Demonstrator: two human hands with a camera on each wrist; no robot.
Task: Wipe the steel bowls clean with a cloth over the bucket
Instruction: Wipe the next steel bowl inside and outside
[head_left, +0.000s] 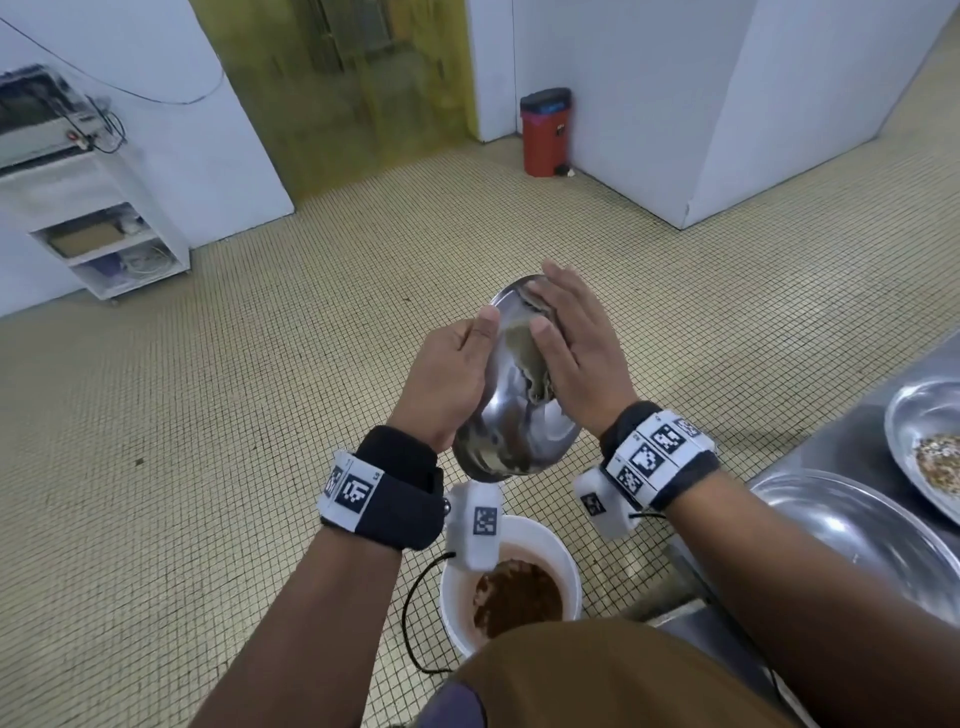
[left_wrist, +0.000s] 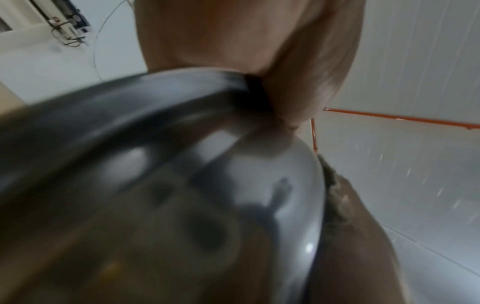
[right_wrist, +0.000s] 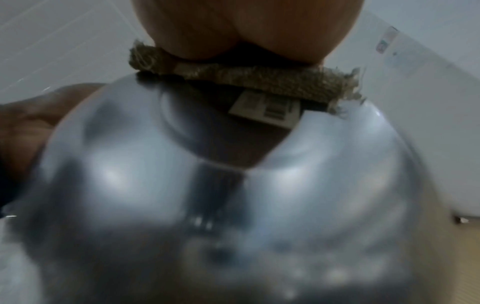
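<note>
A steel bowl is held tilted in the air above a white bucket that has brown waste in it. My left hand grips the bowl's left edge, thumb over the rim, the other fingers hidden behind it. My right hand lies flat, fingers straight, and presses a worn grey-brown cloth against the bowl. The right wrist view shows the cloth pinned under the palm on the bowl's rounded outside. The left wrist view is blurred: bowl, cloth edge.
A steel counter stands at the right with a large steel basin and a bowl with food scraps. A red bin stands by the far wall, a white shelf unit at the left. Tiled floor lies ahead.
</note>
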